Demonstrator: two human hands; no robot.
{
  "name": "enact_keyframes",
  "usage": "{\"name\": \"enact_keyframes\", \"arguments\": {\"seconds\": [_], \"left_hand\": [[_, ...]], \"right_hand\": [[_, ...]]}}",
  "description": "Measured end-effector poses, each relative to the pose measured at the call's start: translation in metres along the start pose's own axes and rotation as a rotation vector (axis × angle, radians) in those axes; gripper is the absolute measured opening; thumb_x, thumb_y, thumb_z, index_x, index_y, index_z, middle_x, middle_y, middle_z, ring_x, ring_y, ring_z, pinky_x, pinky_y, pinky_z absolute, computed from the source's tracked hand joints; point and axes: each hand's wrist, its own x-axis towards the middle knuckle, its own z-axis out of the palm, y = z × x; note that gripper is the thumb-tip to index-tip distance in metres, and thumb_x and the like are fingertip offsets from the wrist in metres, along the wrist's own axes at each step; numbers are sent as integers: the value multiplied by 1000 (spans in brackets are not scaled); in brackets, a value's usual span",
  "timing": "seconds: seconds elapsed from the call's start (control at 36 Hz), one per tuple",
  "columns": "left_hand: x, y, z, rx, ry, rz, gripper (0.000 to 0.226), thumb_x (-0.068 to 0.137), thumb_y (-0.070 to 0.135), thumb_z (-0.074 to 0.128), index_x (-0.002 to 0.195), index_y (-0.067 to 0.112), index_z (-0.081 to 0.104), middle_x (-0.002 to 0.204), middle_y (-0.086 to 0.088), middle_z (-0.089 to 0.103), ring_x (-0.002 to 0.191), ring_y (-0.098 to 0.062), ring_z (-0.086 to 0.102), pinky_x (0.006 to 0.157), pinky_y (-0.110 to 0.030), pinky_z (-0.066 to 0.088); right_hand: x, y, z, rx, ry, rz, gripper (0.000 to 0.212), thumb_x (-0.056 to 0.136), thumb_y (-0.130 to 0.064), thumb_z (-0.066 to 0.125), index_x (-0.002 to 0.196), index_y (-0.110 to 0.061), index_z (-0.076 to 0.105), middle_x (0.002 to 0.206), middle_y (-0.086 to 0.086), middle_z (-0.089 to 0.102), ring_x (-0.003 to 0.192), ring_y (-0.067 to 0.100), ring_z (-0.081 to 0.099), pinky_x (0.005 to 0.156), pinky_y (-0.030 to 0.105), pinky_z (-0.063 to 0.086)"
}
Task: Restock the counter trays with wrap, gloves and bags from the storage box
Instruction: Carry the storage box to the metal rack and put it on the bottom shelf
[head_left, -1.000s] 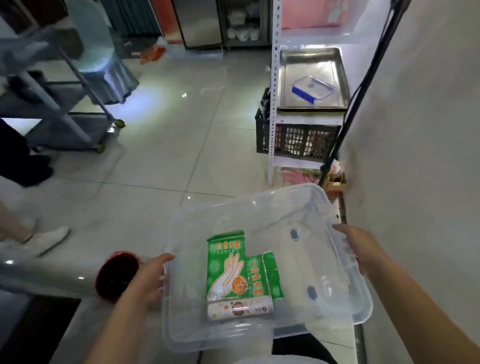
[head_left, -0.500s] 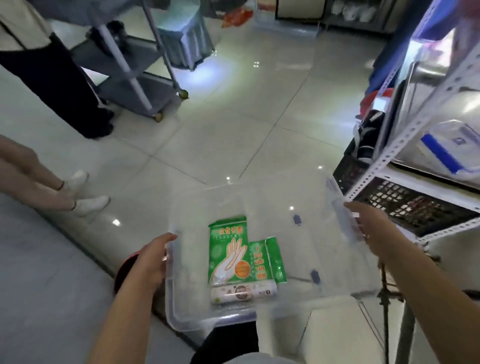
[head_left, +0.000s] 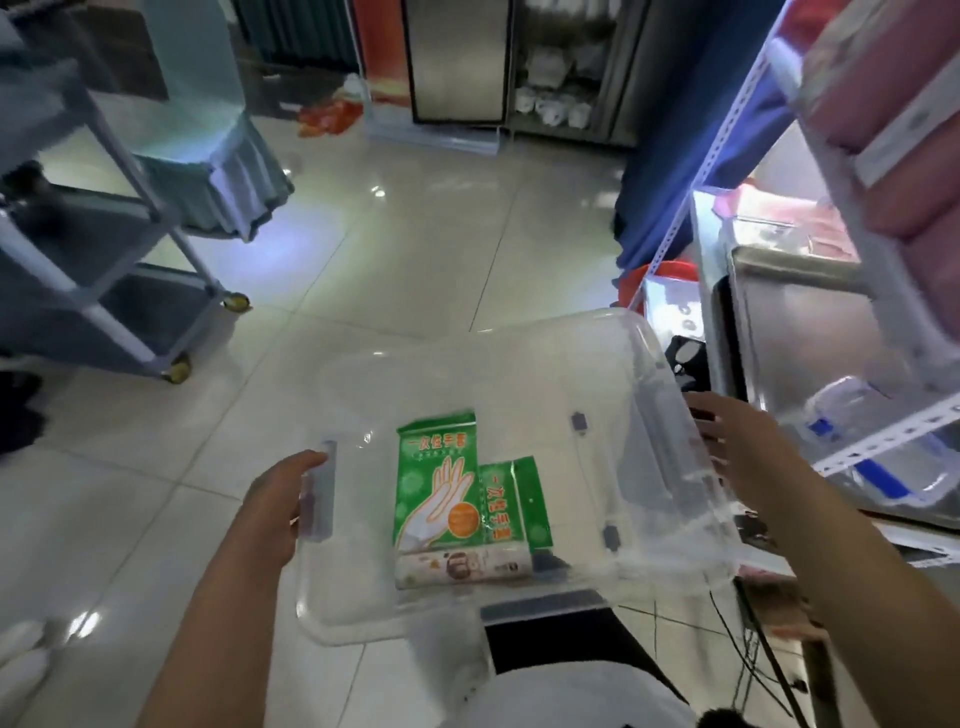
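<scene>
I carry a clear plastic storage box (head_left: 649, 374) in front of me above the tiled floor. My left hand (head_left: 275, 512) grips its left rim. My right hand (head_left: 743, 447) holds the right rim with fingers spread along the outside. Inside lie a large green glove packet (head_left: 434, 483), a smaller green packet (head_left: 514, 504) beside it, and a white roll of wrap (head_left: 462, 566) along the near side.
A white metal shelf rack (head_left: 810, 171) stands at right, holding steel trays (head_left: 810, 322) and a clear blue-lidded container (head_left: 852, 415). A grey wheeled cart (head_left: 104, 280) stands at left. Someone's white shoes (head_left: 21, 660) show at lower left. Open tiled floor (head_left: 415, 249) lies ahead.
My view has swung further along the room; the shelf rack now sits close on my right and the cart nearer on the left. Both hands still hold the box.
</scene>
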Motion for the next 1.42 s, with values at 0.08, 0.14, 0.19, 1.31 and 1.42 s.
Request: {"name": "enact_keyframes", "arguments": {"seconds": [0.08,0.14,0.19,1.31,1.42], "left_hand": [[42,56,20,27,-45,17,30,85,30,70,109,14,65,100,-11,58,85,-27,56,72,-34,46],[73,93,37,55,-83,30,29,87,29,69,111,13,65,96,-10,59,79,-26,57,68,-34,47],[106,132,56,75,-107,49,29,88,28,68,113,13,63,94,-10,60,78,-26,58,67,-34,47],[591,596,601,1066,-697,83,39,89,24,67,125,9,59,108,-11,58,92,-29,56,80,-35,44],[588,588,658,1212,-803,145,32,92,19,61,122,8,58,124,-15,55,101,-32,53,82,-36,41]], "right_hand": [[39,-26,18,12,2,-3,35,86,-32,65,114,-13,67,105,10,67,90,28,61,87,42,46],[73,-43,35,50,31,-3,42,85,-34,66,121,-11,64,117,13,65,104,33,61,95,44,45],[110,-62,53,92,42,13,42,86,-34,66,120,-9,65,118,14,65,109,35,62,95,44,47],[434,-288,267,807,951,507,35,84,-34,68,107,-9,64,100,10,61,81,25,55,65,33,43],[441,-275,284,951,1106,552,18,85,-25,66,96,-11,64,85,8,63,70,23,57,56,30,42]]}}
